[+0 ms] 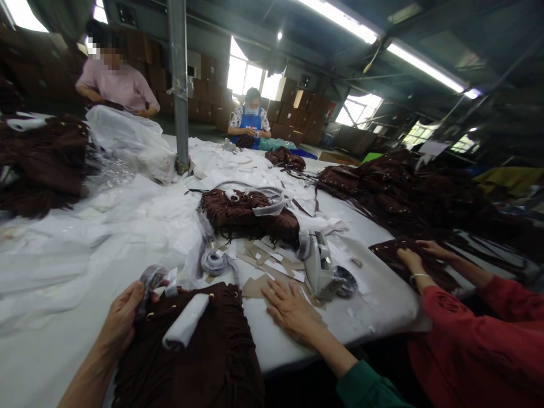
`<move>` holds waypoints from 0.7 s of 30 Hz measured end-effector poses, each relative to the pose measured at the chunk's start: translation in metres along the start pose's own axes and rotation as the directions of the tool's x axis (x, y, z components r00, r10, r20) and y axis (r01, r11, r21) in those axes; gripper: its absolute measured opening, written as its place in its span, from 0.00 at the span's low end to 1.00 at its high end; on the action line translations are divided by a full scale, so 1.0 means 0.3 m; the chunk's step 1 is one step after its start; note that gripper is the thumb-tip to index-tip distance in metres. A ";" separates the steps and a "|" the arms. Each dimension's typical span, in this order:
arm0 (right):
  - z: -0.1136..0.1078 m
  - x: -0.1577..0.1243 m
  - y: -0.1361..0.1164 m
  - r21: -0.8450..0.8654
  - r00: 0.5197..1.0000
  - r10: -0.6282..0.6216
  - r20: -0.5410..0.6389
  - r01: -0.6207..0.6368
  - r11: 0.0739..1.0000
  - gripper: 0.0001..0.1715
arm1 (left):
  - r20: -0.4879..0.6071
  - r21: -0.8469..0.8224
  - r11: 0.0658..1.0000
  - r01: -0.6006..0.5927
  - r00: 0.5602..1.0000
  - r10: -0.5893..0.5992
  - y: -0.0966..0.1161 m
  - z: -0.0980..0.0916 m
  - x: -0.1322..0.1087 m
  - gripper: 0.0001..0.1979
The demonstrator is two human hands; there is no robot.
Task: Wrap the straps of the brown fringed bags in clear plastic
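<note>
A dark brown fringed bag (204,357) with gold eyelets lies before me. My left hand (121,317) is closed at its upper left corner, gripping a coiled strap in clear plastic (149,280); whether it also pinches the bag's edge is hard to see. On the bag rests a white wrapped roll (186,322). My right hand (293,311) lies flat with fingers spread on the table, its fingertips at some brown card pieces (254,286). Just beyond that hand stands a grey tape dispenser (319,266).
Another fringed bag (249,212) with plastic-wrapped straps lies farther back. White sheets (106,243) cover the table's left side. A metal post (181,85) rises through the far area. At right, a co-worker in red sleeves (471,323) handles a brown bag; brown bags (395,187) are heaped behind.
</note>
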State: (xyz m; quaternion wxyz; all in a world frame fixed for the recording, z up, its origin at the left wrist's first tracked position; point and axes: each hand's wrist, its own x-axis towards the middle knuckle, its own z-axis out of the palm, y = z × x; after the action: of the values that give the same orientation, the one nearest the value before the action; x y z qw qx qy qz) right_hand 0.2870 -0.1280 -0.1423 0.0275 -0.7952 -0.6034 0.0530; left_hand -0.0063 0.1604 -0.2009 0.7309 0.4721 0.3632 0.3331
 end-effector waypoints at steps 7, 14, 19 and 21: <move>0.016 0.092 -0.035 0.302 0.982 0.144 -0.122 -0.101 0.948 0.13 | 0.002 -0.009 1.000 0.012 1.000 -0.012 0.009 0.004 -0.003 0.21; 0.027 0.191 -0.048 0.506 0.946 0.321 0.037 -0.294 0.811 0.08 | -0.014 -0.047 0.999 -0.001 1.000 0.000 0.008 0.012 -0.003 0.21; 0.021 0.193 -0.041 0.634 0.940 0.334 0.067 -0.299 0.713 0.04 | 0.004 -0.076 0.997 0.026 1.000 -0.026 0.014 0.018 -0.006 0.23; 0.017 0.188 -0.035 0.684 0.940 0.331 0.079 -0.293 0.668 0.08 | 0.012 -0.067 0.998 0.015 1.000 -0.014 0.016 0.019 -0.006 0.23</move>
State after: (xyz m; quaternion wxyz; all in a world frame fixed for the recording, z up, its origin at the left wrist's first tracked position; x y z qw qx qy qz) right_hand 0.2913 -0.0708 -0.1492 0.3257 -0.8202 -0.3947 0.2558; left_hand -0.0032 0.1579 -0.1944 0.7508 0.4465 0.3512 0.3371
